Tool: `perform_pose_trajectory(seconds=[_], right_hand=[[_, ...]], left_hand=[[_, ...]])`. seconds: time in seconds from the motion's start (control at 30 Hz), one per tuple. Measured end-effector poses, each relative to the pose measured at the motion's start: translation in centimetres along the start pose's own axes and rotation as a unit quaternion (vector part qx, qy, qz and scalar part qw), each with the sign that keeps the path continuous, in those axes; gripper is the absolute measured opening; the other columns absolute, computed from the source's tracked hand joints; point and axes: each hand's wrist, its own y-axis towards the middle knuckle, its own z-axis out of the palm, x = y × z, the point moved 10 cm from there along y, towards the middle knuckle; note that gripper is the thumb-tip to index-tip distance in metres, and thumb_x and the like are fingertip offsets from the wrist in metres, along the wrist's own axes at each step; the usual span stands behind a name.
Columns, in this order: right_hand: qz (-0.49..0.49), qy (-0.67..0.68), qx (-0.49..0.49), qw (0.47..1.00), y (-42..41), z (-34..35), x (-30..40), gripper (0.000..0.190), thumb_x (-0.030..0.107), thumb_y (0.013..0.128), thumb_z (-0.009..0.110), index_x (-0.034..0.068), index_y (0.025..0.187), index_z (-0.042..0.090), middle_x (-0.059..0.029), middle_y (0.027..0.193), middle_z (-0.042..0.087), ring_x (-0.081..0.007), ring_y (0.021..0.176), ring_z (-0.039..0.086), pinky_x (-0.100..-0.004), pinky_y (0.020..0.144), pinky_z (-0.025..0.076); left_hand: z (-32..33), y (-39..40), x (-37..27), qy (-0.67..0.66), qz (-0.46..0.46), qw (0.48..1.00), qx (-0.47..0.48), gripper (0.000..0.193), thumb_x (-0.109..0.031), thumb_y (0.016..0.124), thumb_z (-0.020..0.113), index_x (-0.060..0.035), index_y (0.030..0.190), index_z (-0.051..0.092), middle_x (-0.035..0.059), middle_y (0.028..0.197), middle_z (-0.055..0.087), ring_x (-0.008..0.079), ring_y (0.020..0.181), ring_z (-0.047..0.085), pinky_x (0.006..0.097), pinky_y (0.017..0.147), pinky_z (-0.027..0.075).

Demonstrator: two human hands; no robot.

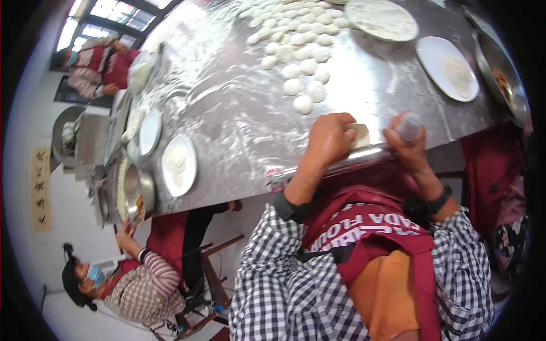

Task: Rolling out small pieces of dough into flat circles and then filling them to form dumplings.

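Note:
My left hand is curled at the near edge of the floured metal table, its fingers closed on a small pale flat piece whose material I cannot tell. To its right, my right hand grips a whitish, rounded, see-through-looking object, raised at the table's edge. A shiny clear film or roll runs along the edge below both hands. Beyond my left hand lie many round pieces of white dough, dusted with flour.
At the right are a floury round tray, an oval plate with dough wrappers and a metal bowl of filling. Plates and another bowl stand at the left. A masked co-worker sits lower left; another person stands upper left.

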Motion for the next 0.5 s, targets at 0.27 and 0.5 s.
perform_pose_trajectory(seconds=[0.27,0.5], right_hand=[[0.002,0.039,0.005,0.999,1.0,-0.4,0.7,0.015,-0.003,0.069,0.063,0.006,0.071,0.052,0.0033,0.060,0.050,-0.0043,0.052,0.047,-0.0206,0.047,0.037],[-0.015,0.046,0.019,0.999,0.9,0.2,1.1,0.016,-0.003,0.068,0.064,0.005,0.070,0.051,0.0031,0.060,0.049,-0.0053,0.053,0.046,-0.0216,0.048,0.038]], left_hand=[[-20.6,-10.1,7.8,-0.123,-0.136,0.946,-0.267,0.025,-0.003,0.077,0.055,0.0013,0.101,0.059,0.0068,0.087,0.062,0.0128,0.076,0.057,0.0259,0.066,0.048],[-28.4,-12.6,5.6,-0.010,-0.071,0.874,-0.480,0.038,-0.004,0.076,0.059,0.0005,0.113,0.052,0.0116,0.114,0.053,0.0222,0.108,0.049,0.0323,0.088,0.041]])
